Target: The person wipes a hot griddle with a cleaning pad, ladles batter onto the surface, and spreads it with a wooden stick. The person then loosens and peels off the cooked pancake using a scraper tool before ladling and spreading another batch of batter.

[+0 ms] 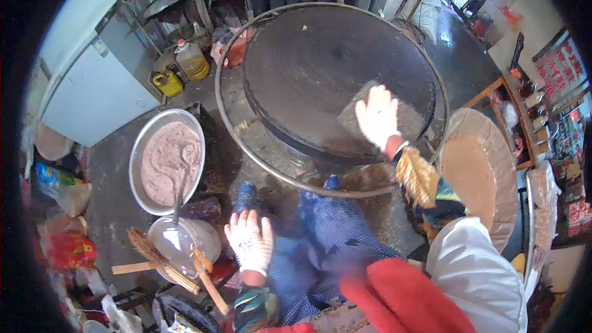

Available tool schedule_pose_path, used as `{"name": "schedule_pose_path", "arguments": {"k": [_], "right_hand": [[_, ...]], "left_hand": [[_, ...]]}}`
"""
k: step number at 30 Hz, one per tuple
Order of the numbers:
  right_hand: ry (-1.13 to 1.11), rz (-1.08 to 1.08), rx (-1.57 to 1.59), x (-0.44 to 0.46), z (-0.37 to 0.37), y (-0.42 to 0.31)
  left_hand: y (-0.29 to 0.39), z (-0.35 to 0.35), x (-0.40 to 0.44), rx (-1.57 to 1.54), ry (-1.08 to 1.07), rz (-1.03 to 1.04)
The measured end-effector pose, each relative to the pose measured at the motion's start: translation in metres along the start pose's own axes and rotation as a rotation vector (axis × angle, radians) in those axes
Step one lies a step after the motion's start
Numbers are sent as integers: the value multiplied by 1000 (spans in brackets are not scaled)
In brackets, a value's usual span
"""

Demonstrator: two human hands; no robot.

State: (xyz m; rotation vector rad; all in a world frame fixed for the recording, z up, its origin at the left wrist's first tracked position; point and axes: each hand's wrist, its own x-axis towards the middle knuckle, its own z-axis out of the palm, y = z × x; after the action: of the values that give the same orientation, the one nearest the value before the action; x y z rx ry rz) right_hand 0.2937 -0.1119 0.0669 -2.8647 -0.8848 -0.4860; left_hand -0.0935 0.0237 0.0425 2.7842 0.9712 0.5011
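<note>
My right hand (377, 116), in a white glove, lies flat on a greyish cloth or pad (357, 114) on the right front part of a large round dark griddle (308, 55). The griddle has a metal ring (229, 111) around it. My left hand (251, 242), also gloved in white, hangs over my left leg with its fingers spread and nothing in it. Beside it, to the left, stands a pale bucket (209, 237) with a brush (148, 250) and wooden-handled tools (209, 283) across its top.
A metal basin (137, 179) of pinkish batter with a ladle sits at the left. Oil jugs (192, 61) stand behind it, near a white cabinet (92, 92). To the right is a large lined tub (507, 179) of brown contents, near a wooden-framed case (524, 148).
</note>
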Motion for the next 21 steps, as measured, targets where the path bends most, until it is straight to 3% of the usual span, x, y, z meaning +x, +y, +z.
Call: {"name": "schedule_pose_path", "arguments": {"k": [1, 5, 6, 8, 10, 13, 15, 16, 17, 19, 20, 21], "right_hand": [[-112, -22, 60, 0, -31, -39], [-78, -349, 277, 16, -42, -180], [9, -367, 335, 23, -13, -210], [111, -386, 416, 37, 13, -231], [-65, -397, 459, 34, 10, -220], [-74, -451, 445, 15, -30, -147], [65, -462, 150, 6, -25, -81], [92, -457, 230, 8, -33, -42], [29, -308, 181, 13, -35, -5], [-83, -10, 131, 29, -28, 75], [-66, 103, 49, 35, -16, 113], [372, -14, -188, 37, 69, 194]], "left_hand": [[-3, -1, 6, -3, -28, -28], [9, 5, 33, -124, 58, -46], [15, 3, 42, -247, 23, -48], [10, 8, 67, -321, 142, 73], [-7, 4, 112, -204, 234, 226], [-43, 0, 194, -28, 218, 280], [-66, 6, 244, 215, 151, 426], [-80, 12, 263, 252, 151, 580], [-91, 16, 275, 290, 148, 744], [-65, 10, 285, 237, -219, 742], [-58, 29, 275, 440, -255, 780], [-47, 51, 258, 631, -300, 820]]}}
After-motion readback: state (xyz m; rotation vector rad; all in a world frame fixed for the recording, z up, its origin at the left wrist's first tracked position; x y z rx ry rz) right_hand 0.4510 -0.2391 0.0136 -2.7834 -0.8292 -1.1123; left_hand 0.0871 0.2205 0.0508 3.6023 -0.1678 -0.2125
